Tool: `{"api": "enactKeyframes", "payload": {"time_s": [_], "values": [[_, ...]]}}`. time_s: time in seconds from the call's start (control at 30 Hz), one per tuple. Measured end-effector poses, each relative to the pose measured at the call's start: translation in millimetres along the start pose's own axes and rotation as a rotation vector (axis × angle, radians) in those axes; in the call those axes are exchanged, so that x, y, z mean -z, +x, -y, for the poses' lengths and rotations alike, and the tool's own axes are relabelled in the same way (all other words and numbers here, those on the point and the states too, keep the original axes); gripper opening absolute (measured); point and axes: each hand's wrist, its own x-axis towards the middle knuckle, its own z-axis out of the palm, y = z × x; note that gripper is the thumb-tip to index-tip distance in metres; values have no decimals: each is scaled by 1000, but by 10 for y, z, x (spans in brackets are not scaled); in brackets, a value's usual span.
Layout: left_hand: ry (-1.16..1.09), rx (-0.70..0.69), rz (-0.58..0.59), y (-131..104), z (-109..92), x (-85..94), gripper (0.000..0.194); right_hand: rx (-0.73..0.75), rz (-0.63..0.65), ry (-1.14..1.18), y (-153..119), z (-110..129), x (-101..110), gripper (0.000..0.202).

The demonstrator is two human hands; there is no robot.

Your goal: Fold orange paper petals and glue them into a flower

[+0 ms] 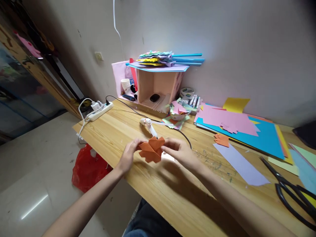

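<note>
An orange folded-paper flower (152,149) is held up between both hands, over the near side of the wooden table (197,197). My left hand (128,153) pinches its left petal, while the fingers of my right hand (179,149) grip its right edge. Just beyond the flower lies a white hot glue gun (149,126), its lower part hidden behind the petals. Small orange folded pieces (222,140) rest to the right, touching a lilac paper strip (240,164).
Black scissors (287,187) lie at the right. Coloured paper sheets (237,125) are stacked by the wall. A bowl of scraps (178,113) stands near a cardboard box (158,85) topped with paper flowers. A power strip (100,112) sits at the left edge, above a red bag (90,168).
</note>
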Motion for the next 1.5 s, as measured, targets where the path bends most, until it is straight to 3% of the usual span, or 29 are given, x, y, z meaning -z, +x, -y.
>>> {"api": "enactKeyframes", "payload": {"time_s": [0.07,0.17,0.3,0.4,0.5,0.57,0.67,0.73,0.83,1.0,1.2,1.33,1.5], "values": [[-45,144,141,98,-62,-191,47,-147,8,104,-131,46,160,24],[-88,244,199,268,-83,-535,45,-241,-96,110,-323,18,428,24],[-41,216,357,472,-40,-984,35,-251,-237,71,-540,-7,760,24],[-24,203,443,618,-18,-1246,35,-241,-259,34,-631,14,1008,23],[-48,228,454,751,1,-1427,34,-225,-321,-45,-667,-64,1337,25],[-75,240,438,817,41,-1500,36,-223,-496,-160,-684,-209,1593,24],[-98,269,392,867,153,-1545,39,-286,-818,-592,-715,-501,1916,17],[-99,291,346,872,229,-1547,40,-292,-837,-650,-729,-670,2025,21],[-127,323,325,852,289,-1532,42,-283,-803,-676,-719,-805,2037,27],[-208,368,388,822,283,-1504,42,-241,-722,-774,-671,-846,1973,36],[-261,397,429,819,311,-1490,36,-281,-688,-617,-666,-879,2022,23],[-224,382,399,810,329,-1483,34,-304,-696,-486,-670,-666,1977,20],[-231,341,330,813,346,-1478,37,-278,-683,35,-652,-223,1690,34]]}}
